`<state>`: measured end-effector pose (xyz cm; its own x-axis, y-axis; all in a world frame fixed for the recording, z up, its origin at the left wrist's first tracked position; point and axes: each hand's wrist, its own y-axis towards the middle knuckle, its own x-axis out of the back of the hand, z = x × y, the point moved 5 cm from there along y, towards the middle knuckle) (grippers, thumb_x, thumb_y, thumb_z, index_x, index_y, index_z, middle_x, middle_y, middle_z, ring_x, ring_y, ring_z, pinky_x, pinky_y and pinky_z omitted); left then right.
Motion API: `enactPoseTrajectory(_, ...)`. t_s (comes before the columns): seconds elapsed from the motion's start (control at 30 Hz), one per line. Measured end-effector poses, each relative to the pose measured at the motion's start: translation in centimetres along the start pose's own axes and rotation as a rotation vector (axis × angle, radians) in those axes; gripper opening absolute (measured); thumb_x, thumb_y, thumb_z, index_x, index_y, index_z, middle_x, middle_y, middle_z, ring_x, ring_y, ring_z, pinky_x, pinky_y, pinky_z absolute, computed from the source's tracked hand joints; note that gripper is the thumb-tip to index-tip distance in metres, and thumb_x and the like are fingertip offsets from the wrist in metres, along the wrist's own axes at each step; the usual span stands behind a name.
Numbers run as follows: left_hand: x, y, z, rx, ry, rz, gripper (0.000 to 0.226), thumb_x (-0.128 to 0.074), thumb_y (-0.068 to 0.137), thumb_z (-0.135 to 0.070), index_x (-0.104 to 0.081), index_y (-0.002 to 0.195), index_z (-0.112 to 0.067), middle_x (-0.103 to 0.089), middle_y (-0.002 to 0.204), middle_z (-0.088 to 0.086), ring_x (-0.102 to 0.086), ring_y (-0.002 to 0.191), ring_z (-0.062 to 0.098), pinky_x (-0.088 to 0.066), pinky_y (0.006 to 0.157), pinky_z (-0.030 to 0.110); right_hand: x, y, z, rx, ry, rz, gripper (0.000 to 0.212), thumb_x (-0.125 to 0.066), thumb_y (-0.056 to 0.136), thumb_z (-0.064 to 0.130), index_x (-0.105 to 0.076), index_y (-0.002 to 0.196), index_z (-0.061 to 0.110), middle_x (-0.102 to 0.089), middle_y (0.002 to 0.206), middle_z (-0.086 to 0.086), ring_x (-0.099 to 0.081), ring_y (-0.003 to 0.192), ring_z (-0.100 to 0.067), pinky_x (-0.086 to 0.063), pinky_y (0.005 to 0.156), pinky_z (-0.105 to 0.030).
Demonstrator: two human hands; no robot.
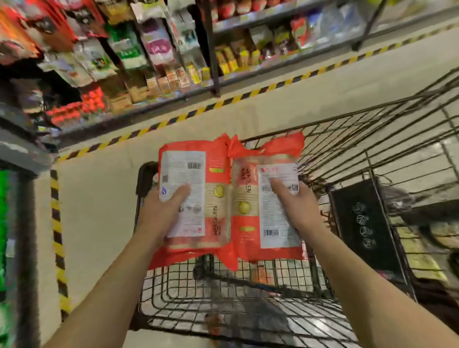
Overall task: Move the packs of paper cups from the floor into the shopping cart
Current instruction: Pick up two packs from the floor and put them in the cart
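Observation:
Two packs of paper cups in red and clear wrap with white labels hover side by side over the black wire shopping cart (pixel 253 300). My left hand (pixel 162 212) grips the left pack (pixel 197 175) from its outer side, fingers lying across its label. My right hand (pixel 297 205) holds the right pack (pixel 253 207) the same way. Both packs are above the cart's basket, near its left end, and touch each other along the middle. The cart's basket below them looks bare through the wire.
Store shelves (pixel 146 59) full of packaged goods run along the far side, edged by yellow-and-black floor tape (pixel 169 121). A second wire cart (pixel 420 232) with goods and a black panel stands at the right. A grey shelf post (pixel 23 259) rises at the left.

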<state>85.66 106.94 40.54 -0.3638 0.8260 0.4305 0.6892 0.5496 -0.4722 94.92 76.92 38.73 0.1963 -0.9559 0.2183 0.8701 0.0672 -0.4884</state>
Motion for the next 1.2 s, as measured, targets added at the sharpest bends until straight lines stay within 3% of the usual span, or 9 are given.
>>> enactPoseTrajectory(0.17, -1.5, 2.6, 5.1, -0.005, 0.049, -0.066, 0.062, -0.075, 0.083, -0.066, -0.072, 0.130, -0.026, -0.082, 0.116, -0.003, -0.079, 0.103, 0.020, -0.061, 0.098, 0.045, -1.5, 3.5, -5.0, -0.033, 0.066, 0.029, 0.031, -0.075, 0.098, 0.040, -0.070, 0.120, 0.018, -0.085, 0.101, 0.002, -0.084, 0.088, -0.015, -0.067, 0.079, -0.038)
enactPoseTrajectory(0.3, -2.5, 3.5, 9.3, 0.046, 0.078, -0.030, 0.037, -0.076, 0.095, -0.052, -0.076, 0.120, -0.025, -0.084, 0.106, -0.005, -0.081, 0.096, 0.018, -0.062, 0.089, 0.039, -3.4, 4.6, -8.8, -0.030, 0.013, 0.058, 0.026, -0.074, 0.100, 0.038, -0.074, 0.114, 0.017, -0.085, 0.099, 0.003, -0.084, 0.088, -0.016, -0.067, 0.079, -0.040)
enactPoseTrajectory(0.43, -3.7, 5.2, 12.5, 0.095, 0.109, -0.023, 0.042, -0.073, 0.098, -0.050, -0.071, 0.126, -0.019, -0.081, 0.109, 0.001, -0.078, 0.093, 0.018, -0.054, 0.069, 0.027, -5.3, 6.7, -12.1, -0.123, 0.012, 0.069, 0.048, -0.082, 0.087, 0.054, -0.072, 0.117, 0.017, -0.085, 0.103, -0.001, -0.084, 0.090, -0.022, -0.068, 0.083, -0.052)
enactPoseTrajectory(0.6, -5.4, 7.9, 13.9, 0.121, 0.147, 0.019, 0.043, -0.075, 0.095, -0.055, -0.072, 0.124, -0.023, -0.080, 0.112, 0.000, -0.077, 0.099, 0.022, -0.062, 0.087, 0.039, -6.4, 9.1, -14.4, -0.166, 0.032, 0.033, 0.054, -0.084, 0.082, 0.060, -0.069, 0.116, 0.021, -0.084, 0.104, -0.002, -0.084, 0.092, -0.022, -0.068, 0.084, -0.051)
enactPoseTrajectory(0.73, -7.0, 8.9, 15.4, 0.165, 0.113, 0.078, 0.039, -0.080, 0.095, -0.046, -0.071, 0.123, -0.020, -0.079, 0.108, 0.000, -0.075, 0.090, 0.016, -0.057, 0.075, 0.030, -6.7, 9.5, -15.7, -0.205, -0.001, 0.000, 0.031, -0.082, 0.091, 0.048, -0.065, 0.102, 0.024, -0.082, 0.096, -0.001, -0.082, 0.088, -0.023, -0.068, 0.081, -0.045)
enactPoseTrajectory(0.87, -7.6, 9.0, 17.1, 0.219, 0.111, 0.095, 0.047, -0.082, 0.090, -0.052, -0.072, 0.124, -0.022, -0.082, 0.112, 0.002, -0.081, 0.099, 0.026, -0.064, 0.094, 0.047, -6.4, 9.5, -17.2, -0.242, -0.018, -0.025, 0.028, -0.081, 0.092, 0.048, -0.064, 0.095, 0.027, -0.081, 0.096, 0.000, -0.081, 0.086, -0.020, -0.067, 0.080, -0.041)
enactPoseTrajectory(0.97, -7.4, 8.8, 18.4, 0.232, 0.116, 0.067, 0.063, -0.080, 0.071, -0.070, -0.076, 0.118, -0.027, -0.085, 0.107, -0.003, -0.083, 0.096, 0.024, -0.065, 0.095, 0.053, -6.4, 9.1, -18.2, -0.267, -0.061, -0.028, 0.029, -0.077, 0.095, 0.047, -0.062, 0.098, 0.024, -0.078, 0.092, 0.005, -0.076, 0.072, -0.007, -0.061, 0.062, -0.025)
enactPoseTrajectory(1.1, -7.5, 8.5, 18.5, 0.211, 0.169, -0.003, 0.061, -0.080, 0.084, -0.063, -0.065, 0.127, -0.023, -0.080, 0.112, -0.002, -0.078, 0.100, 0.025, -0.062, 0.093, 0.044, -7.0, 8.6, -19.7, -0.299, -0.118, -0.028, 0.068, -0.073, 0.081, 0.076, -0.060, 0.122, 0.023, -0.078, 0.111, 0.001, -0.077, 0.096, -0.023, -0.064, 0.090, -0.046)
enactPoseTrajectory(1.2, -7.6, 7.9, 18.3, 0.182, 0.208, -0.040, 0.054, -0.080, 0.092, -0.052, -0.059, 0.129, -0.018, -0.076, 0.112, -0.002, -0.074, 0.095, 0.023, -0.055, 0.077, 0.033, -7.1, 7.9, -19.5, -0.303, -0.182, -0.021, 0.059, -0.072, 0.087, 0.072, -0.060, 0.116, 0.022, -0.073, 0.105, 0.004, -0.072, 0.089, -0.017, -0.060, 0.080, -0.031)
